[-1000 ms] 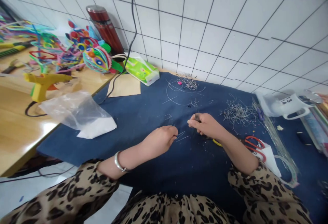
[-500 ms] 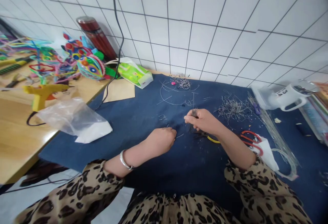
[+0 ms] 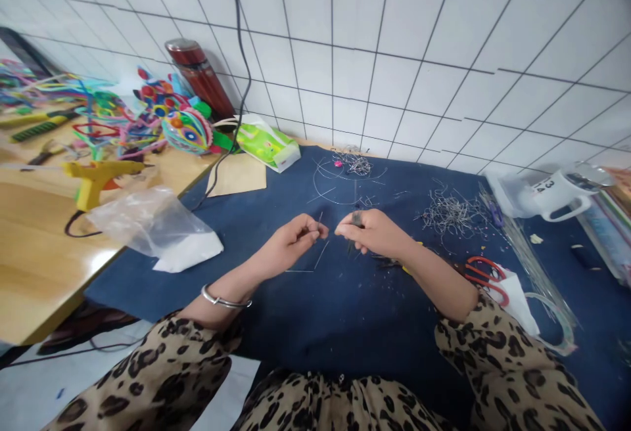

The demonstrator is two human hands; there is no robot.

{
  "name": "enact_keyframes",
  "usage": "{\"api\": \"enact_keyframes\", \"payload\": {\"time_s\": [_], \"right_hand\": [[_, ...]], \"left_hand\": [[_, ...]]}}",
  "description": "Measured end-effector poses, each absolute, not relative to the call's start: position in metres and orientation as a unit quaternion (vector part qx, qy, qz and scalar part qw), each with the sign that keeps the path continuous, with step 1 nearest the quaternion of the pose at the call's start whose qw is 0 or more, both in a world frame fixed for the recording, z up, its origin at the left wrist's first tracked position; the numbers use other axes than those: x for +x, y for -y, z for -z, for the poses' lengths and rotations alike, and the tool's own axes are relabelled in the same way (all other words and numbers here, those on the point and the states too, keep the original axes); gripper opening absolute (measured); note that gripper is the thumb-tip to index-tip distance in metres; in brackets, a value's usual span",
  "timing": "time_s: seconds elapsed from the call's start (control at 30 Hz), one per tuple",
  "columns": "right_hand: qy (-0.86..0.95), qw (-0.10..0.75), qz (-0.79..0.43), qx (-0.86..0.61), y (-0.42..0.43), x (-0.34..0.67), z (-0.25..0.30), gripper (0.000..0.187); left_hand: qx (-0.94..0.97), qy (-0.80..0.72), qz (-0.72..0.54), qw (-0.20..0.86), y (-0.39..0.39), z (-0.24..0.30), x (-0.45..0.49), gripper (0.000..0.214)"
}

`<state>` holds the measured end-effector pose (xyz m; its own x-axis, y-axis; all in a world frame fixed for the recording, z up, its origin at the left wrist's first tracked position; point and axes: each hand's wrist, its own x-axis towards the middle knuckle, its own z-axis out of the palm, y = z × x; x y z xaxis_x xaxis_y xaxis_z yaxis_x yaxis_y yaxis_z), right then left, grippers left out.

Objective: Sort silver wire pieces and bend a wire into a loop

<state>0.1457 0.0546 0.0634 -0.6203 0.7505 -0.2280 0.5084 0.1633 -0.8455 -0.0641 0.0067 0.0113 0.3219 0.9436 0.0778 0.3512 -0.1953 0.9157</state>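
Wire (image 3: pixel 321 217) pokes up from L hand (image 3: pixel 290 245), fingertips pinched, over cloth (image 3: pixel 300 326); R hand (image 3: pixel 374 228) curled round dark bundle (image 3: pixel 357 219) (prob. more wire). Best pinch near wire's tip, bundle snug.

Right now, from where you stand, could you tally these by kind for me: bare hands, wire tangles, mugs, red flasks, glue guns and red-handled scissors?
Bare hands, left hand and right hand: 2
Wire tangles, small tangle and large tangle: 2
White mug: 1
Red flask: 1
Yellow glue gun: 1
Red-handled scissors: 1
Total: 8
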Motion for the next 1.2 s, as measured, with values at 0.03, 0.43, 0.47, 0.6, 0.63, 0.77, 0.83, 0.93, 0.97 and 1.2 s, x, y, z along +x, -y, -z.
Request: {"api": "enact_keyframes", "payload": {"time_s": [0.03, 0.43, 0.47, 0.6, 0.63, 0.77, 0.83, 0.93, 0.97, 1.2], "right_hand": [[0.764, 0.118, -0.487, -0.406, -0.056, 0.134, -0.064, 0.029], [0.813, 0.15, -0.41, -0.386, -0.072, 0.046, -0.017, 0.011], [0.809, 0.16, -0.409, -0.389, -0.071, 0.047, -0.014, 0.011], [0.799, 0.2, -0.41, -0.392, -0.066, 0.049, -0.007, 0.011], [0.797, 0.209, -0.41, -0.391, -0.064, 0.049, -0.006, 0.01], [0.79, 0.239, -0.4, -0.399, -0.057, 0.05, -0.008, 0.006], [0.794, 0.245, -0.386, -0.4, -0.055, 0.051, -0.011, 0.006], [0.815, 0.247, -0.358, -0.383, -0.052, 0.049, -0.019, 0.005], [0.823, 0.245, -0.347, -0.376, -0.051, 0.048, -0.022, 0.005], [0.842, 0.183, -0.36, -0.359, -0.05, 0.041, -0.039, 0.004]], "left_hand": [[0.681, -0.471, -0.363, 0.427, -0.008, -0.011, -0.069, 0.011], [0.639, -0.522, -0.429, 0.368, -0.014, 0.036, -0.115, 0.013], [0.639, -0.519, -0.431, 0.371, -0.014, 0.037, -0.114, 0.012], [0.636, -0.511, -0.429, 0.388, -0.014, 0.037, -0.111, 0.013], [0.634, -0.512, -0.429, 0.391, -0.014, 0.038, -0.111, 0.013], [0.61, -0.512, -0.438, 0.417, -0.011, 0.039, -0.109, 0.013], [0.607, -0.488, -0.441, 0.446, -0.008, 0.036, -0.107, 0.017], [0.638, -0.438, -0.429, 0.466, -0.004, 0.028, -0.102, 0.034], [0.651, -0.426, -0.424, 0.464, -0.004, 0.027, -0.1, 0.035], [0.683, -0.397, -0.405, 0.459, -0.006, 0.027, -0.1, 0.024]]}}
